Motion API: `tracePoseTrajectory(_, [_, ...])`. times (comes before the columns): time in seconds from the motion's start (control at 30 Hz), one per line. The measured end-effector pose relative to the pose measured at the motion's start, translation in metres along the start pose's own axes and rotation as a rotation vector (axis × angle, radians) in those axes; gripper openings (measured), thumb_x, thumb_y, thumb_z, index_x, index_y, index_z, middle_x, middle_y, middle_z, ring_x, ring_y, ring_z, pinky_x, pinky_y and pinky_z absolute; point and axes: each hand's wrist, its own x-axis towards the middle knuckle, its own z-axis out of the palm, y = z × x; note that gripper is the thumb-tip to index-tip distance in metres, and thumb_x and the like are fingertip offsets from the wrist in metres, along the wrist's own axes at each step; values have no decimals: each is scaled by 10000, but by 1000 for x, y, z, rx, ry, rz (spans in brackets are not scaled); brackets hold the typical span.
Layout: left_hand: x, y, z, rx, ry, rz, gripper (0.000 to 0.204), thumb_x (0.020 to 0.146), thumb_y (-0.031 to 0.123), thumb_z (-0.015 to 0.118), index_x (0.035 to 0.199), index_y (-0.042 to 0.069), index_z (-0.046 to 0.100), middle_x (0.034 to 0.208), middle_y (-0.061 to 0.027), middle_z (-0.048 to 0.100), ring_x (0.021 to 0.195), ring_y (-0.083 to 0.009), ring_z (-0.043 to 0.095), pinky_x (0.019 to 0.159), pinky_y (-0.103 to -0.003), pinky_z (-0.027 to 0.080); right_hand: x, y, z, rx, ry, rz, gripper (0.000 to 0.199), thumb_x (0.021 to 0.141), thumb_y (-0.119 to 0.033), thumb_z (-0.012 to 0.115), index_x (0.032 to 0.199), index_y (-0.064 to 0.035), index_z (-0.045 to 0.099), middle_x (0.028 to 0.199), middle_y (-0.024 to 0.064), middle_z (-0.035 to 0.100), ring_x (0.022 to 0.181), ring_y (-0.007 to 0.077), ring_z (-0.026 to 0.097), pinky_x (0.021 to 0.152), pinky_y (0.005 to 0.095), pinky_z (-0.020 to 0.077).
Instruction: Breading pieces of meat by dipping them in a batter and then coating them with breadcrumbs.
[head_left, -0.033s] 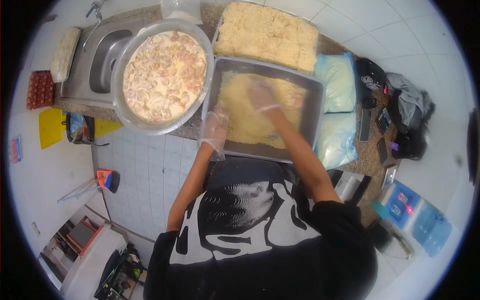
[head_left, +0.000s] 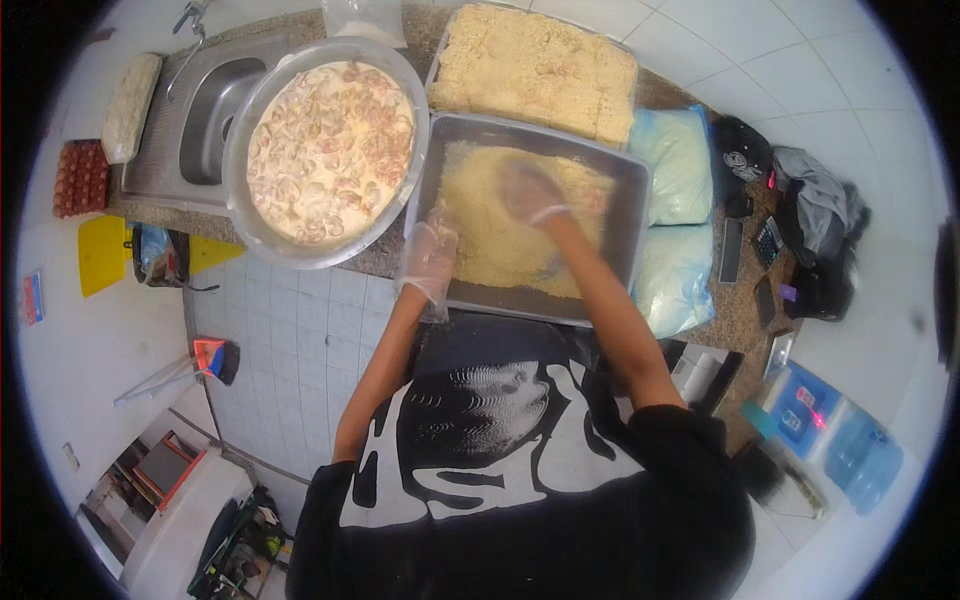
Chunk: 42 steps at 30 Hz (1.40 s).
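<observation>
In front of me is a deep grey tub (head_left: 625,270) with a layer of pale yellow crumbs (head_left: 490,250) in it. My right hand (head_left: 530,192), in a clear plastic glove, is over the crumbs near the middle of the tub; motion smears its fingers. Pinkish, crumb-dusted pieces (head_left: 597,197) lie partly covered by the crumbs, to the right of that hand. At the tub's left rim, my gloved left hand (head_left: 430,258) grips the edge, with crumbs on its fingers.
A large round metal basin (head_left: 240,215) of pieces in creamy liquid stands left, beside a sink (head_left: 205,120). Behind the tub is a tray of crumb-coated pieces (head_left: 535,70). Plastic bags of pale crumbs (head_left: 670,165) lie right. Egg trays (head_left: 82,178) sit far left.
My right hand has shifted slightly to the right over the crumbs, and the crumbs' surface looks a little different. My left hand stays at the tub's rim.
</observation>
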Motion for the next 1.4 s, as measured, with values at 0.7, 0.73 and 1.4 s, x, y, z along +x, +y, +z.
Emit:
tracePoseTrajectory(0.7, [51, 35, 29, 689, -324, -79, 465, 786, 111, 541, 1211, -72, 505, 1136, -300, 559, 1111, -373, 547, 928, -420, 443, -87, 23, 30, -265, -229, 72, 247, 844, -229, 541, 956, -22, 618, 924, 218, 621, 892, 366, 599, 810, 426, 467])
tracePoseTrajectory(0.73, [30, 17, 35, 756, -233, -99, 448, 785, 125, 552, 1188, -68, 532, 1143, -299, 558, 1109, -377, 550, 933, -430, 441, -94, 19, 24, -262, -225, 70, 247, 844, -229, 541, 956, -22, 618, 924, 218, 621, 892, 366, 599, 810, 426, 467])
tracePoseTrajectory(1.4, [2, 57, -28, 234, -35, 168, 509, 760, 51, 477, 1268, 36, 489, 1118, -264, 557, 1096, -406, 507, 926, -422, 414, 48, -26, 32, -132, -85, -302, 249, 839, -356, 552, 824, -136, 667, 756, 131, 625, 729, 313, 596, 688, 459, 459])
